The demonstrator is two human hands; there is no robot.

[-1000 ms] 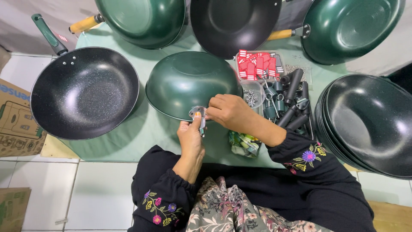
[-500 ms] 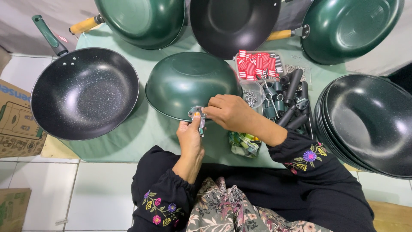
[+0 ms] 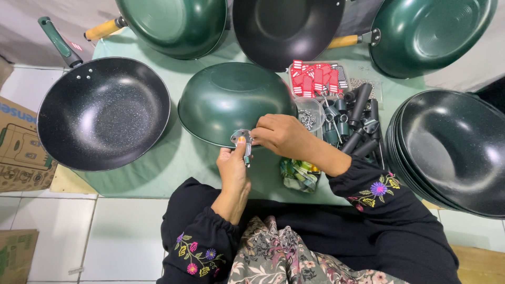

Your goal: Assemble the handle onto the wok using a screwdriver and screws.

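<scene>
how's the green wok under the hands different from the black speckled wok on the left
The green wok lies upside down, dome up; the black speckled wok sits open side up. The green wok shows no handle, only a small metal bracket at its rim, touched by the left hand and right hand; the black speckled wok has a green handle. Both rest on the pale green table.

Bare green cloth [image 3: 181, 158] between black wok [image 3: 102, 113] and upturned wok [image 3: 231, 100].

Clear box of red-and-white labels [image 3: 317, 79]: table centre-right, beyond upturned green wok.
Crumpled green-yellow plastic packet [image 3: 298, 175]: near table edge, under right forearm.
Brown cardboard box [image 3: 20, 147], blue print: floor, left.
Second cardboard box [image 3: 16, 252]: bottom-left corner.
</scene>
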